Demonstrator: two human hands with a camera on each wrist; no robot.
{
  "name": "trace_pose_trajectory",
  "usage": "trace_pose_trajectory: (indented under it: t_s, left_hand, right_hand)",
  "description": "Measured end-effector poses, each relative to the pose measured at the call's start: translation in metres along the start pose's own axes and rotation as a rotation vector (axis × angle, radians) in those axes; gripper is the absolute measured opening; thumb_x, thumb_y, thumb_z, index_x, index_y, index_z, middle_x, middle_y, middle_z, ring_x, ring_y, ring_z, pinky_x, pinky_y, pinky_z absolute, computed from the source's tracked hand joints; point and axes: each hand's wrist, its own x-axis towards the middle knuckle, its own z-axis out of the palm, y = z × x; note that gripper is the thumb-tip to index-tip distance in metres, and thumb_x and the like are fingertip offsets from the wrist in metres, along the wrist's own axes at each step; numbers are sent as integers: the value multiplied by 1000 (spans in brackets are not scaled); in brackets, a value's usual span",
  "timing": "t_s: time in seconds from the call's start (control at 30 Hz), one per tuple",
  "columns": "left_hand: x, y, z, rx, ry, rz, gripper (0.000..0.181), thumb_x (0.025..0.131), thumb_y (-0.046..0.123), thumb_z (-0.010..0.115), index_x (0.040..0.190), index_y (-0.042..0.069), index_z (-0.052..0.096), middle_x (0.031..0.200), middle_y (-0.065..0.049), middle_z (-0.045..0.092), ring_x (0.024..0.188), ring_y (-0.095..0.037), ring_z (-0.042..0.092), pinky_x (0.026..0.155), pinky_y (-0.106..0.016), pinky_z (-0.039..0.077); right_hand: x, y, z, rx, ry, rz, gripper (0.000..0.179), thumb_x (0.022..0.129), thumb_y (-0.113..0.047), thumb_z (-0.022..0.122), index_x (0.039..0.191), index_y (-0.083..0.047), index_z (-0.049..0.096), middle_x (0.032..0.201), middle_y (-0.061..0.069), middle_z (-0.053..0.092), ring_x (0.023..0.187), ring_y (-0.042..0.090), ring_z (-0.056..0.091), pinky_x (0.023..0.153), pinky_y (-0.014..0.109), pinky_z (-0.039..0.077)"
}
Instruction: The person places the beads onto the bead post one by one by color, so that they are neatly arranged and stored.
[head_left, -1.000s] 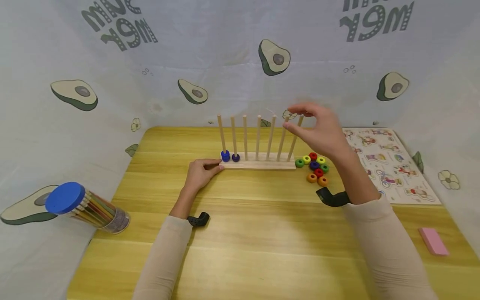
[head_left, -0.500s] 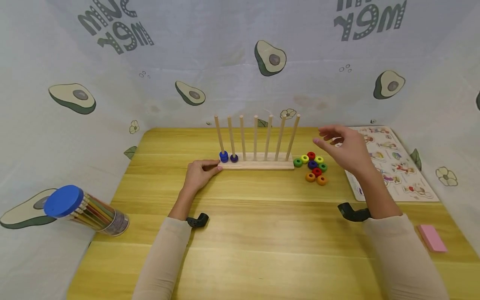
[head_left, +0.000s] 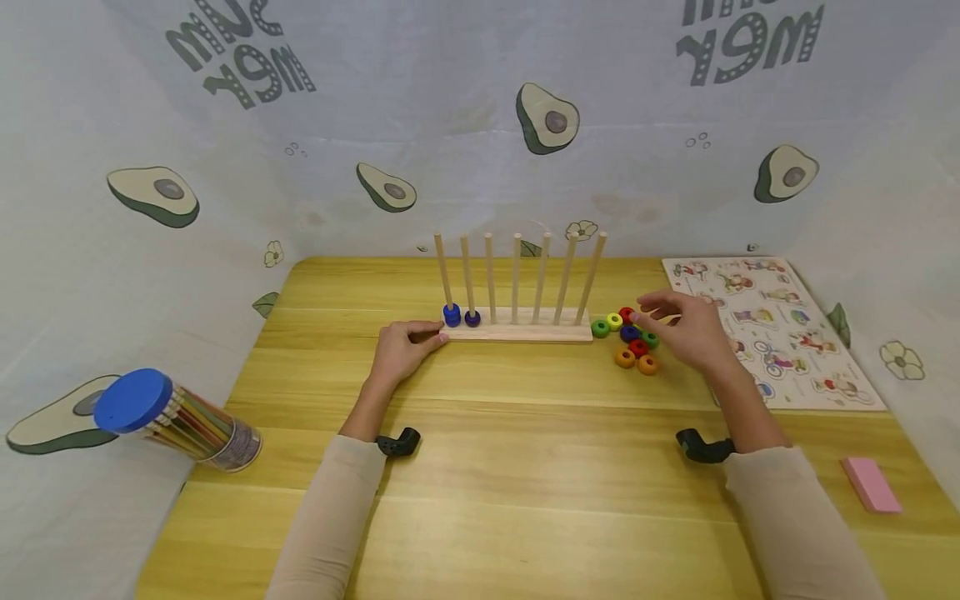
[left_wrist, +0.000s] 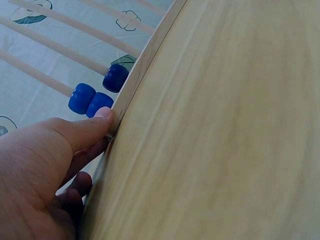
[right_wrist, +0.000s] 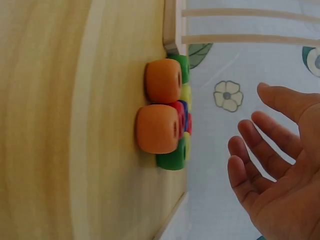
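Note:
A wooden peg rack (head_left: 517, 332) with several upright pegs stands on the table. Two blue beads (head_left: 452, 315) sit stacked on its leftmost peg and one dark blue-purple bead (head_left: 472, 318) on the second. My left hand (head_left: 399, 350) pinches the left end of the base, thumb (left_wrist: 90, 131) on its front edge. To the right of the rack lies a cluster of loose beads: orange (right_wrist: 156, 129), red (head_left: 638, 348), green (head_left: 600, 329), yellow (head_left: 614, 321) and dark blue (head_left: 630, 333). My right hand (head_left: 692, 332) hovers at the cluster's right side, fingers apart and holding nothing.
A picture puzzle board (head_left: 795, 333) lies at the back right, partly behind the right hand. A pink block (head_left: 872, 485) is near the right edge. On the left stands a blue-lidded tub of coloured sticks (head_left: 187, 425). A printed cloth (head_left: 450, 100) hangs behind the table.
My right hand has moved from the tops of the right-hand pegs, out to the right and down to the loose beads. The left hand has stayed at the rack's end.

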Motion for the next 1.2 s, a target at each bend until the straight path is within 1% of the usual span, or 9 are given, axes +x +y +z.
trace_pose_trajectory:
  t_s: [0.1,0.23,0.47,0.57,0.67,0.8,0.97,1.07,1.2]
  left_hand:
    - [0,1,0,0,0,-2,29,90,39,82,114,23,82,115,-4,79,112,-27,73,92,-46,59]
    - [0,1,0,6,-2,-4,29,90,38,82,114,23,82,116,-4,79,112,-27,73,92,-46,59]
    - [0,1,0,8,4,-3,29,90,38,82,114,23,82,116,-4,78,114,-28,72,95,-46,58]
    - [0,1,0,9,2,-2,29,90,39,81,115,23,82,117,-4,78,114,-28,72,96,-46,58]
    - [0,1,1,7,0,-1,30,90,40,81,115,23,82,117,-4,78,114,-27,72,95,-46,58]
    - [0,0,1,6,-1,-2,30,90,40,81,115,23,82,117,-4,78,113,-27,72,94,-46,58]
    - [0,0,1,7,-1,-9,30,90,39,82,115,23,82,116,-4,78,113,-27,72,93,-46,58]
    - [1,0,1,5,-1,-8,30,90,39,82,115,23,82,116,-4,79,113,-27,72,93,-46,58]
    - [1,0,1,6,-1,-7,30,90,40,82,115,24,82,116,-4,79,113,-27,72,93,-46,58]
  right_hand:
    - [-1,5,3,0,-11,-1,48,102,-40,65,132,-3,66,121,24,68,110,37,62,83,40,48]
    - [-1,9,7,-18,-21,-5,47,102,-39,66,131,-3,66,120,23,69,108,37,63,83,41,48]
    - [-1,17,12,-36,-60,40,48,101,-41,66,131,-3,66,120,24,70,108,37,63,85,41,47]
    - [-1,21,14,-40,-67,40,47,101,-40,67,129,-2,67,119,24,70,108,37,62,85,42,48]
    - [0,23,17,-42,-71,40,44,101,-39,67,126,-2,68,119,23,70,109,37,61,88,45,48]
    - [2,24,21,-60,-71,28,41,100,-36,68,123,-2,69,117,22,71,108,38,59,90,48,46]
    - [6,25,25,-94,-84,36,44,98,-36,72,125,-2,69,116,21,70,102,35,57,85,44,45]
    - [8,24,27,-122,-105,48,46,97,-35,73,127,0,68,117,23,69,100,35,58,83,45,46]
    - [9,22,28,-150,-117,43,44,97,-30,72,126,2,67,117,25,68,98,36,60,83,48,49]
